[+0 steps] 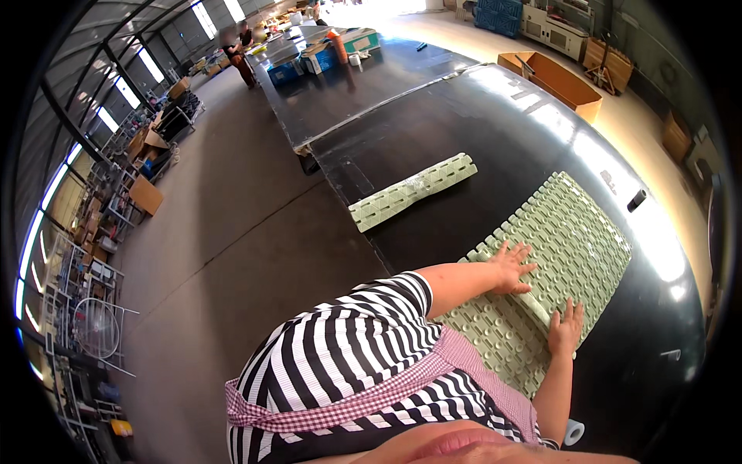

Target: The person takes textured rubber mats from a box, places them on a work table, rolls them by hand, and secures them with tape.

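A studded green mat [583, 240] is laid on the black counter [630, 363] directly beneath spread fingers [516, 254], its long axis angled forward and to the right, with the left hand [508, 271] placed inside the mat's left edge and the right hand [566, 332] at its right edge.

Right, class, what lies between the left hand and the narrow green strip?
From the left hand: the edge of the green mat, then black tabletop up to the strip, in the head view.

Both hands [510, 268] [565, 331] lie palm-down, fingers [522, 252] spread, forearms [466, 287] extended.
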Motion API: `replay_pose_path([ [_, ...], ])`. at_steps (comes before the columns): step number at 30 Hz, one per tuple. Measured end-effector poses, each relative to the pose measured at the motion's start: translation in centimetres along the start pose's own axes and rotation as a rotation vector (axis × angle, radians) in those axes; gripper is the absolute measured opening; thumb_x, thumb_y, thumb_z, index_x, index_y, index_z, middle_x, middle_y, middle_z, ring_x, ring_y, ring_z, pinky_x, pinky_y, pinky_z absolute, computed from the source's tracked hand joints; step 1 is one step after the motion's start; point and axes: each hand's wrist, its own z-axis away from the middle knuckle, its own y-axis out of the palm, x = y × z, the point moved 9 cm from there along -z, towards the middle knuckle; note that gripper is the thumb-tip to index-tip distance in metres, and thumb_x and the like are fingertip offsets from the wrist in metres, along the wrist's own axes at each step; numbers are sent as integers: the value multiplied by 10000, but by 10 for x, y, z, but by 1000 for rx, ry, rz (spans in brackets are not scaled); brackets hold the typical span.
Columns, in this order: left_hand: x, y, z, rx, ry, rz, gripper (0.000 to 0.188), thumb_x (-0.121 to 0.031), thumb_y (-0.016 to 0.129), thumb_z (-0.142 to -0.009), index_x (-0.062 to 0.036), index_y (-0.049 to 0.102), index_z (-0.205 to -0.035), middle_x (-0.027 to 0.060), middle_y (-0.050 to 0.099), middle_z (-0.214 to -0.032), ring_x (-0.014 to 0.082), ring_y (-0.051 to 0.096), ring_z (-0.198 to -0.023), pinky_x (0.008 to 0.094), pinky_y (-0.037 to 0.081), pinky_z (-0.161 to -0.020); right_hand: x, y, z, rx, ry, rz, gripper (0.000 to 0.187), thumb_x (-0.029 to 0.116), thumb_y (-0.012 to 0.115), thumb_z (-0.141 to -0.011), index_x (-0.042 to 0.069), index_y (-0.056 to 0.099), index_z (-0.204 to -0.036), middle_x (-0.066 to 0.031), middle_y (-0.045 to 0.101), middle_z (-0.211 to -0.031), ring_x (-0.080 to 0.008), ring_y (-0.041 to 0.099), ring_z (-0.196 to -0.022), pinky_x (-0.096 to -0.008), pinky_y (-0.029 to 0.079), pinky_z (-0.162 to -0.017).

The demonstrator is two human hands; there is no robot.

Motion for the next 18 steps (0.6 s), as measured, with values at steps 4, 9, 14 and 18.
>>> replay_pose_path([
  [4,1,0,-4,5,-34,-12,805,-682,383,-990,-236,212,-1637,163,9,-1710,345,-33,-1578,572,-27,-1244,-7,2,-8,-13,-5,-8,638,372,575,-992,168,391,-1568,-191,243,-1661,-348,215,-1541,-482,181,-1243],
  [9,-1,-10,-14,-31,-56,-17,839,-684,423,-967,-218,218,-1634,197,25,-1702,360,-33,-1577,564,-52,-1243,-15,3,-24,1,21,14,655,384,599,-979,157,403,-1561,-195,243,-1660,-348,194,-1546,-491,166,-1246],
  [14,2,-16,-37,-69,-63,-73,868,-694,443,-954,-201,218,-1632,206,37,-1699,367,-24,-1576,579,-58,-1238,-14,-1,-35,15,31,18,656,379,618,-966,143,425,-1547,-196,258,-1653,-353,192,-1546,-491,169,-1246],
  [18,1,-16,-48,-55,-52,-105,879,-684,474,-945,-203,216,-1634,206,41,-1699,370,-25,-1575,572,-55,-1241,-13,-5,-36,-18,13,-14,645,354,643,-949,125,458,-1523,-211,269,-1644,-366,203,-1539,-490,184,-1242],
])
